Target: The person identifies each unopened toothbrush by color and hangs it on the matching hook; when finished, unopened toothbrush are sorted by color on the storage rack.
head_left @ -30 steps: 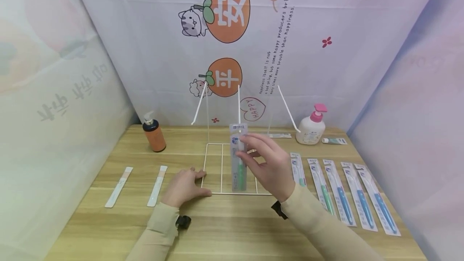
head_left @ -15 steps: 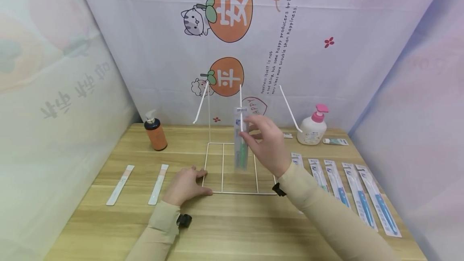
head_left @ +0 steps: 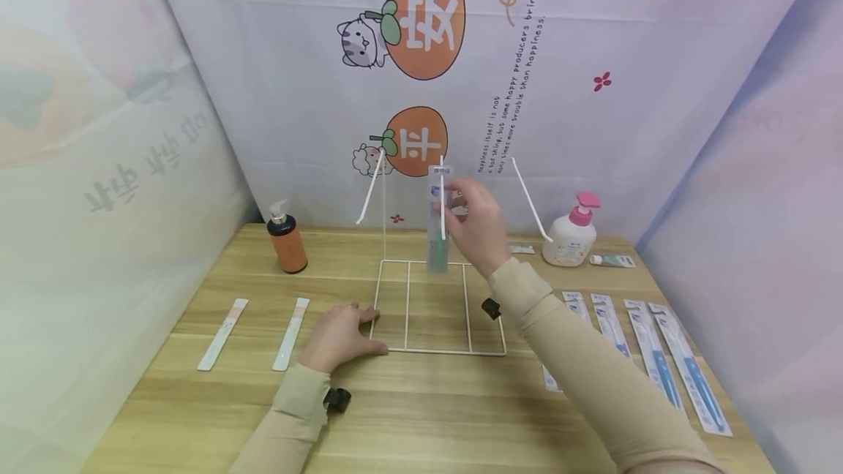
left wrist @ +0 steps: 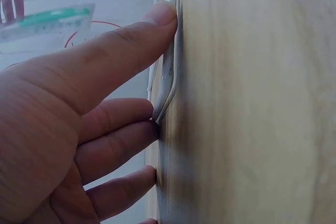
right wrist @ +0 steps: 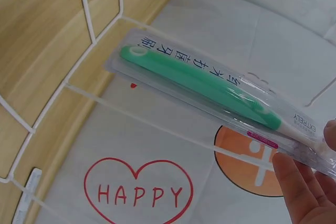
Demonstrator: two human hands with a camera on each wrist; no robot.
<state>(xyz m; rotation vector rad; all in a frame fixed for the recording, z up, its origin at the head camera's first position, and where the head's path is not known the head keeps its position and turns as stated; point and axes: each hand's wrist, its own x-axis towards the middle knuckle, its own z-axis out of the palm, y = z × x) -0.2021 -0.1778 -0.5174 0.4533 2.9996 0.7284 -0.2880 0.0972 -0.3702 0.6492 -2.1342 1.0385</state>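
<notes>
My right hand pinches a packaged green toothbrush near its top and holds it upright against the middle hook of a white wire display rack. In the right wrist view the green toothbrush pack hangs over the rack's wires, with my fingertips on its upper end. My left hand lies flat on the table, its thumb and fingers pressing the rack's front left corner.
Several packaged toothbrushes lie in a row at the right. Two flat white strips lie at the left. An orange pump bottle stands back left, a white pump bottle with pink top and a small tube back right.
My right hand has lifted the green toothbrush pack up from over the rack's base and away from me, to the top of the middle hook. My left hand has stayed on the rack's corner.
</notes>
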